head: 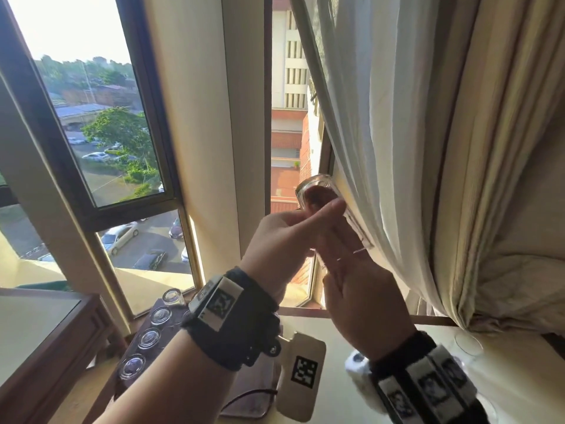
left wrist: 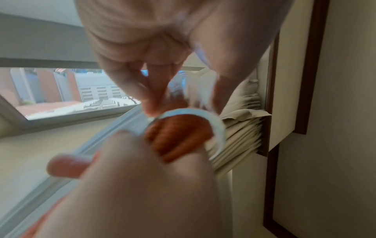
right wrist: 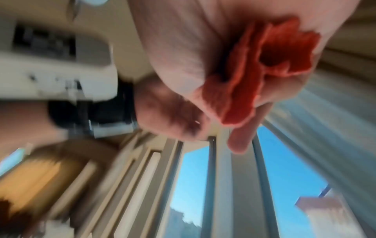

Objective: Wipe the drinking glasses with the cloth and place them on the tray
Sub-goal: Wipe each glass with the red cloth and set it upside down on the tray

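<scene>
I hold the drinking glass [head: 324, 206] up in front of the window [head: 101, 123], tilted, its long axis running from the base at the upper left, far from me, down to the rim at the lower right, nearer my right hand [head: 363, 298]. My left hand [head: 290, 237] curls round the barrel from the left, thumb laid across it. The red cloth [left wrist: 179, 136] is stuffed inside the glass; in the left wrist view it fills the round of the glass. In the right wrist view its bunched tail is pinched in my right hand's fingers [right wrist: 238, 141], so that hand sits at the rim end, in line with the axis. I judge the wiping is midway: the next turn is about that axis, the left hand steadying. The tray [head: 250, 390] lies low and to the left, well apart from the glass, with four glasses [head: 149, 338] in a row at its left side.
</scene>
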Available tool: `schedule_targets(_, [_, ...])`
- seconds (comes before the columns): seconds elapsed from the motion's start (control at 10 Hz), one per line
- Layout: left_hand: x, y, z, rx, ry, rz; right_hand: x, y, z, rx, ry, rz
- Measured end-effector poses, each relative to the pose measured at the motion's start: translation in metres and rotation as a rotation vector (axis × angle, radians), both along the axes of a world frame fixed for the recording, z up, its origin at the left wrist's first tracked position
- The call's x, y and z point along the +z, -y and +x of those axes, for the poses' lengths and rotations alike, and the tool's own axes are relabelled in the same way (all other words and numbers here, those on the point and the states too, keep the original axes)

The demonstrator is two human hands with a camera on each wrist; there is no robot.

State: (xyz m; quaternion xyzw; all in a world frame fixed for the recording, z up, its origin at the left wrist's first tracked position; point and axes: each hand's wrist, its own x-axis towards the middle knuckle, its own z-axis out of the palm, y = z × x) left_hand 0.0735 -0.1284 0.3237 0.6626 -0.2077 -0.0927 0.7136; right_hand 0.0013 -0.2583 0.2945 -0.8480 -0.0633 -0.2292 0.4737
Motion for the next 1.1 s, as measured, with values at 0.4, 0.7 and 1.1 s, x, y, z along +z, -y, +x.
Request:
schedule_targets(0.4, [0.004, -0.003, -0.004, -0.088, 0.007, -0.100, -0.003, -0.004, 0.001, 0.048, 0.128, 0.047])
schedule_targets(0.7, [-0.016, -0.006, -0.002, -0.320, 0.009, -0.322, 0.011, -0.004, -0.013, 0.899, -0.336, 1.277])
schedule_targets(1.1, [-0.018, -0.028, -0.004, -0.238, 0.000, -0.080, -0.016, 0.005, -0.002, -0.141, 0.491, -0.116])
